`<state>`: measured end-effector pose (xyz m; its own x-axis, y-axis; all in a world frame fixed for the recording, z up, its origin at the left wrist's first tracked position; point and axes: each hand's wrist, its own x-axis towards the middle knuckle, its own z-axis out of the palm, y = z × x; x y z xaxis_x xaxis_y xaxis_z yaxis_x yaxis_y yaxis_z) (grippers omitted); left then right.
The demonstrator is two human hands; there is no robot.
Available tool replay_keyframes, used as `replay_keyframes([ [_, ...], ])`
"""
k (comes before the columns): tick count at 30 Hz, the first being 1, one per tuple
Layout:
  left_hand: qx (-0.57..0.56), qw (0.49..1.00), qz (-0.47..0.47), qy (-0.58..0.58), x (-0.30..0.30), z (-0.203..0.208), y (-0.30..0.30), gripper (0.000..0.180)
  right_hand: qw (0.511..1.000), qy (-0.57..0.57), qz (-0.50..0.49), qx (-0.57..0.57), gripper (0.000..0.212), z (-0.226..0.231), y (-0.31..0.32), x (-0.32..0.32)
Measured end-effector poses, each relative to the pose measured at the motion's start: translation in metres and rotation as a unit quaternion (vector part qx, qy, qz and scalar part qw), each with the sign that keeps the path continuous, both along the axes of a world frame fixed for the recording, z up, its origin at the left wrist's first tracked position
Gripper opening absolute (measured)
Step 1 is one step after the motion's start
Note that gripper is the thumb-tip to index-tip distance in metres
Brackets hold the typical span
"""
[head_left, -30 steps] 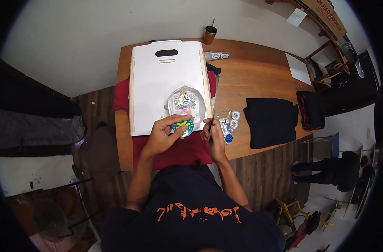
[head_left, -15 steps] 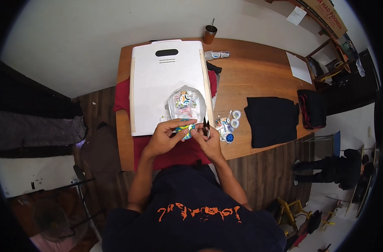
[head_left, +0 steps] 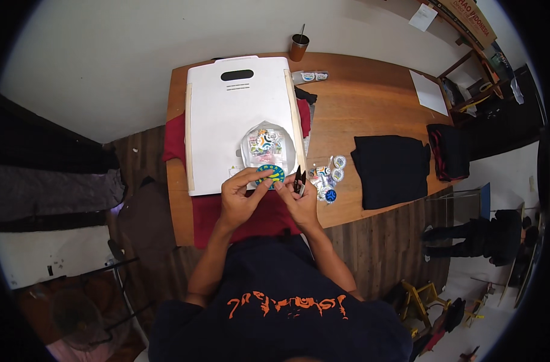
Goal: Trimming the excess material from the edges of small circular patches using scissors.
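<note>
Between my two hands is a round blue-and-yellow sticker [head_left: 271, 173], raised over the near edge of a white board [head_left: 226, 127]. My left hand [head_left: 238, 196] pinches its left side between thumb and fingers. My right hand [head_left: 300, 204] holds the lower right edge of it, and a pair of black thread snips [head_left: 299, 180] is also tucked in that hand, blades pointing away from me. Just beyond the sticker, a whitish plastic bag [head_left: 289, 148] with colourful printed pieces inside lies on the board. Dark red cloth [head_left: 251, 220] hangs out below the board.
Several small round stickers [head_left: 330, 195] and clear packets lie right of my right hand on the wooden table [head_left: 359, 108]. Farther right are folded dark cloth [head_left: 392, 172] and another folded stack [head_left: 450, 151]. A brown cup [head_left: 298, 48] stands at the back. A person [head_left: 498, 237] stands far right.
The sticker has turned from tilted and partly covered to facing up, so its round printed face shows. Both hands still hold it, with slightly shifted fingers; the snips stay in my right hand.
</note>
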<state>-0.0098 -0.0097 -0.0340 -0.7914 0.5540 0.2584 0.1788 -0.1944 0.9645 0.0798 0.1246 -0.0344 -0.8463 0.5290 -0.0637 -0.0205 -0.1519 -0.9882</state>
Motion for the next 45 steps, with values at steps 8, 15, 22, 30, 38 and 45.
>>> replay_keyframes([
  [8,0.050,0.994,-0.015,-0.100,-0.002,0.015,0.005,0.031,1.000,0.003,0.009,0.016,0.011,0.003,-0.002,0.000],
  [15,0.059,0.992,-0.020,-0.108,-0.003,0.019,0.005,0.032,0.999,-0.007,-0.011,-0.038,0.014,0.000,0.002,-0.002],
  [22,0.079,0.992,0.004,-0.100,-0.004,0.021,0.006,0.033,0.996,0.047,0.076,-0.032,0.026,0.016,0.008,0.005],
  [30,0.089,0.991,0.049,-0.090,-0.001,0.028,0.011,0.035,0.975,0.057,0.164,-0.140,0.036,0.011,-0.005,0.023],
  [38,0.098,0.990,0.062,-0.080,0.003,0.031,0.012,0.035,0.968,0.072,0.187,-0.151,0.035,-0.007,-0.008,0.028],
  [45,0.094,0.990,0.053,-0.086,0.007,0.033,0.013,0.035,0.971,0.074,0.172,-0.150,0.034,-0.008,-0.012,0.021],
])
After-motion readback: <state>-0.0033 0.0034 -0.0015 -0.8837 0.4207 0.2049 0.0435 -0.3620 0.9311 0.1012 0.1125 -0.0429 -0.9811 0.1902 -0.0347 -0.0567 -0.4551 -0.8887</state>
